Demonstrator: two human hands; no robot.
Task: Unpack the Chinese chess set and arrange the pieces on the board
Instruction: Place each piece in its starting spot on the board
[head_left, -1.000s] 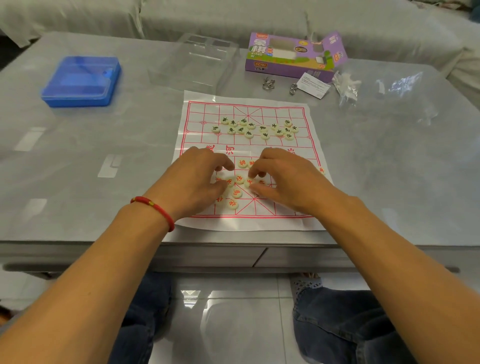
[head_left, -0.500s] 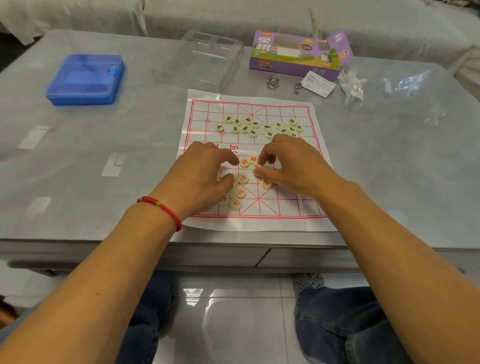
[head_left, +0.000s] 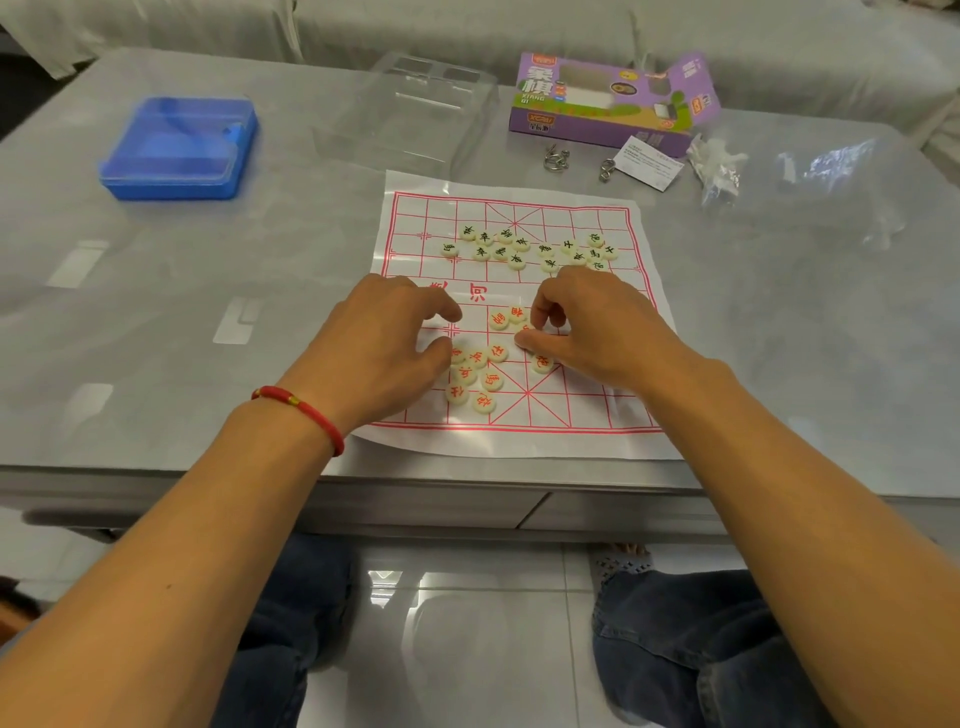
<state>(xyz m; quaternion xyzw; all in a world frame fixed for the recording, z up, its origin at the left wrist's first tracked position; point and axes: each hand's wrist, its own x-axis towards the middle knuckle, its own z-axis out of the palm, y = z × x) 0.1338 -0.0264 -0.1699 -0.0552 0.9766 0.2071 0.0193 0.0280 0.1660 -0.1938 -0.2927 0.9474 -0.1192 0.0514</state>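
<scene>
A white paper board (head_left: 597, 415) with a red grid lies on the grey table. Several cream pieces with dark characters (head_left: 519, 249) are scattered on its far half. Several cream pieces with red characters (head_left: 480, 376) lie loose on the near half. My left hand (head_left: 384, 343) hovers over the left of the red pieces, its thumb touching one at the cluster's edge. My right hand (head_left: 592, 327) has its fingers curled, pinching a red piece (head_left: 525, 330) between thumb and forefinger. Two more red pieces (head_left: 506, 317) lie just beyond the fingertips.
A purple chess box (head_left: 597, 104) stands open at the back. A clear plastic tray (head_left: 421, 114) and a blue lidded case (head_left: 179, 148) sit back left. Two metal rings (head_left: 556, 156), a paper slip (head_left: 652, 166) and crumpled plastic bags (head_left: 810, 171) lie back right.
My right hand has shifted slightly toward the board's middle, uncovering a red piece near my palm. My left hand stays nearly still over the cluster.
</scene>
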